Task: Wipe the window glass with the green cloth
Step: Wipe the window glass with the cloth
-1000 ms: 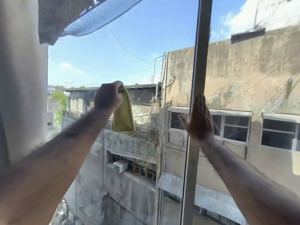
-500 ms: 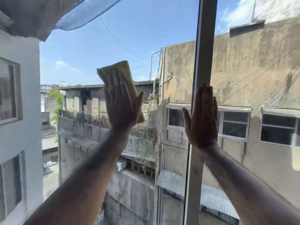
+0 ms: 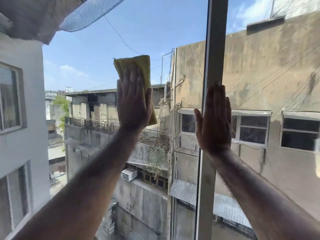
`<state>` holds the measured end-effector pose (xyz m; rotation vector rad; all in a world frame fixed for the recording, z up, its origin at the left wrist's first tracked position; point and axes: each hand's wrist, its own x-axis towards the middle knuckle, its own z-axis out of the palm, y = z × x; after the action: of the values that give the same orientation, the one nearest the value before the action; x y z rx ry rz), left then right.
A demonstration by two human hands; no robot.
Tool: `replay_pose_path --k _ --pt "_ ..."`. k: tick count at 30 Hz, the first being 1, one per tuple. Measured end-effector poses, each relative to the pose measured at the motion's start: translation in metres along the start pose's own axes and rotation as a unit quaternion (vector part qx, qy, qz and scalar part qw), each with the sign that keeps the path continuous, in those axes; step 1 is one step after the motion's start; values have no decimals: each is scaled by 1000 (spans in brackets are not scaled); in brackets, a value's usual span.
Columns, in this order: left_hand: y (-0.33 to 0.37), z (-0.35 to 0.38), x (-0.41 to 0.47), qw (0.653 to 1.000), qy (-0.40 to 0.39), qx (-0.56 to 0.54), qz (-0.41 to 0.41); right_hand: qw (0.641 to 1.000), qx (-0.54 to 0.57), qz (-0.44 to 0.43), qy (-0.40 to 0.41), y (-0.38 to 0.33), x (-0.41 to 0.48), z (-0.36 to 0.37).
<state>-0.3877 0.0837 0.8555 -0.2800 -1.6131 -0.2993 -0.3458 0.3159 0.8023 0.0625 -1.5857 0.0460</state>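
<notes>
Your left hand [image 3: 134, 103] has gone from a closed fist with the green cloth [image 3: 136, 70] hanging below it — that was a second ago — to a flat, spread palm that pins the cloth against the window glass [image 3: 155, 32], and over the last half second it has slid a little to the right, toward the middle of the frame. The cloth now sits at centre, its top edge showing above your fingertips [image 3: 129, 73] and one corner showing below your thumb. So the wiping stroke looks properly under way, though only this middle patch of the left pane seems covered so far. Your right hand [image 3: 214, 118] is empty and flat, fingers together, braced over the window frame [image 3: 213, 49] right of centre — it has barely shifted, a steady support while the left works.
</notes>
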Motion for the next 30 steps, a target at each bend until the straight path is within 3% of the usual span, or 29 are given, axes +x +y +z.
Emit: replay_pose_path --k 1,3,6,8,9,11,13,15,17,18,20,22,23,24,25,27,29,30 --pt "14 5 -6 1000 -3 -13 19 1000 1 0 1 0 0 0" --pt "30 16 -36 988 -34 -20 151 1000 2 -2 3 -1 -1 -2" --pt "12 12 -101 923 -106 -19 369 1000 -2 -4 -7 -1 -2 -4" --pt "-30 1 -123 888 -135 0 440 1000 -4 0 -9 0 -3 -3" --pt "-55 -6 -124 893 -135 16 429 1000 -3 -1 -9 0 -3 -2" --pt "-92 -17 -118 954 -90 32 283 1000 -2 -6 -11 0 -3 0" --pt "-101 -22 -102 999 -14 16 41 1000 -7 -12 -16 0 -3 0" --pt "-73 -17 -83 988 56 -9 -146 1000 -13 -10 -18 0 -3 -1" --pt "-28 -8 -69 975 87 -33 -204 1000 -15 -12 -20 1 -2 -2" --pt "-5 -2 -69 983 77 -44 -164 1000 -16 -13 -20 1 -2 -2" --pt "28 8 -91 997 -8 -51 65 1000 -13 -13 -18 1 -3 -2" --pt "17 5 -108 950 -91 -35 297 1000 -10 -10 -18 0 -4 -4" --pt "-3 -1 -104 931 -103 -25 350 1000 -9 -9 -19 0 -3 -4" --pt "-23 -7 -98 932 -100 -11 348 1000 -9 -7 -20 0 -3 -4" --pt "-42 -12 -91 950 -83 4 300 1000 -8 -7 -22 1 -3 -4" --pt "-75 -20 -73 996 -13 8 83 1000 -4 -9 -19 0 -3 -3" --pt "-72 -21 -53 986 62 -19 -156 1000 -4 -10 -16 0 -3 -2" --pt "-55 -18 -44 968 91 -32 -231 1000 -5 -12 -15 0 -3 -2"
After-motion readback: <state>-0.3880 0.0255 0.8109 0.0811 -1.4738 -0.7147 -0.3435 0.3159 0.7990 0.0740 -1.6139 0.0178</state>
